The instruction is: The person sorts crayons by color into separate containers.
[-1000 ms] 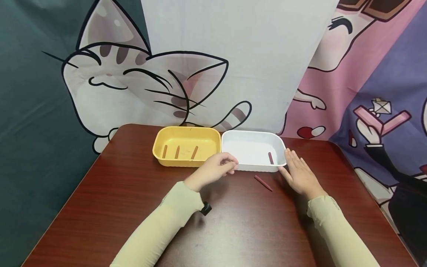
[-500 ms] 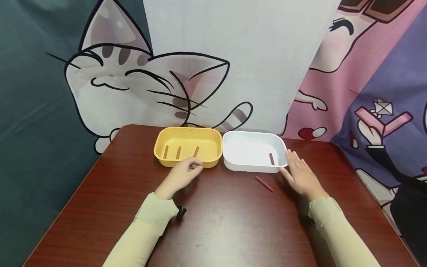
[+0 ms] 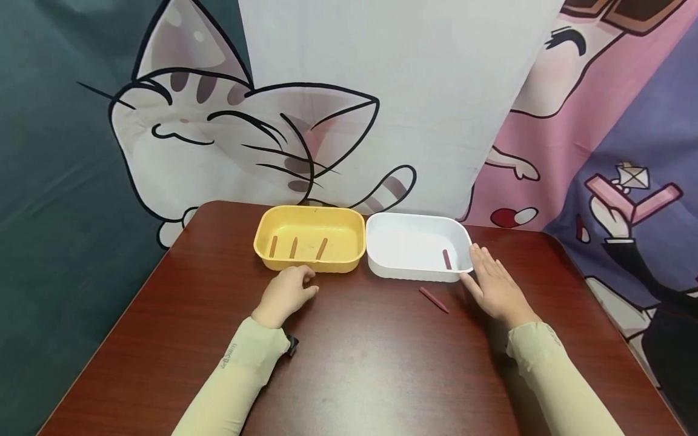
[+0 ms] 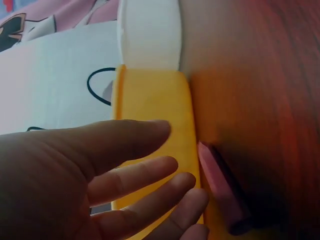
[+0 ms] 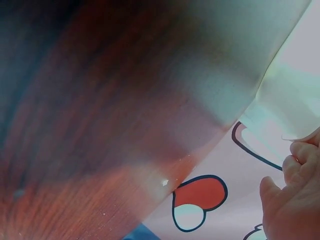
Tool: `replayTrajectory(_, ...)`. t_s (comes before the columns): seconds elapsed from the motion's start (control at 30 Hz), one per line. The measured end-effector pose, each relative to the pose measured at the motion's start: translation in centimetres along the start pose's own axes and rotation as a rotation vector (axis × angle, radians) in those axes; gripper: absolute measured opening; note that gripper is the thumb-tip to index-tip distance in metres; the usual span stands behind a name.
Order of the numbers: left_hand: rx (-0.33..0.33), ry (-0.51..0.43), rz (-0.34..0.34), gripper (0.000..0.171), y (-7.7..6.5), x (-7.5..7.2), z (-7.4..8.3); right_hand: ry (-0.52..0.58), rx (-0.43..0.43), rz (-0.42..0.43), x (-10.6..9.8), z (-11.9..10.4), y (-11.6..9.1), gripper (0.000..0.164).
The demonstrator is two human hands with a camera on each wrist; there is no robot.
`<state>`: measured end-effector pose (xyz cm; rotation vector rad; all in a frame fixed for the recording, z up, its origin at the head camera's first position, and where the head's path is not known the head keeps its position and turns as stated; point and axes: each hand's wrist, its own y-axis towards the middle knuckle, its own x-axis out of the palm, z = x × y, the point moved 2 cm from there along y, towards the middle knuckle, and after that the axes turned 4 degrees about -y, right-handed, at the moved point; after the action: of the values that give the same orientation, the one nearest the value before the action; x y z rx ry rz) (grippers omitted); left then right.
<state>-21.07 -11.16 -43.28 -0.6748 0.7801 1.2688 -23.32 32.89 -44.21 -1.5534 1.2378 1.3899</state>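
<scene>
My left hand (image 3: 286, 295) hovers just in front of the yellow tray (image 3: 346, 265), fingers loosely bent and thumb apart. In the left wrist view, a purplish crayon (image 4: 222, 195) lies on the table along the tray's side, just past the fingertips; the hand hides it in the head view. My right hand (image 3: 498, 290) rests with straight fingers against the right end of the white tray (image 3: 409, 270). That tray holds one dark red crayon (image 3: 447, 259). Three orange-brown crayons, one of them the rightmost crayon (image 3: 322, 249), lie in the yellow tray.
Another dark red crayon (image 3: 434, 300) lies on the brown table (image 3: 371, 369) in front of the white tray. Both trays stand end to end near the table's back edge. Behind hangs a printed cloth (image 3: 436, 109) with cartoon cats.
My left hand has moved left, from the white tray's near left corner to the front of the yellow tray, and its fingers have loosened. My right hand has stayed at the white tray.
</scene>
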Motion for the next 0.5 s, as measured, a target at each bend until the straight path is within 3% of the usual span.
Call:
replayTrajectory(0.27,-0.039,0.084,-0.022,0.032,-0.1,0.8,-0.2,0.008,-0.001,-0.013,-0.1,0.0,0.0,0.077)
replayTrajectory(0.5,-0.023,0.121,0.033,0.021,-0.2,1.3,0.1,0.007,0.005,-0.016,0.1,0.0,0.1,0.077)
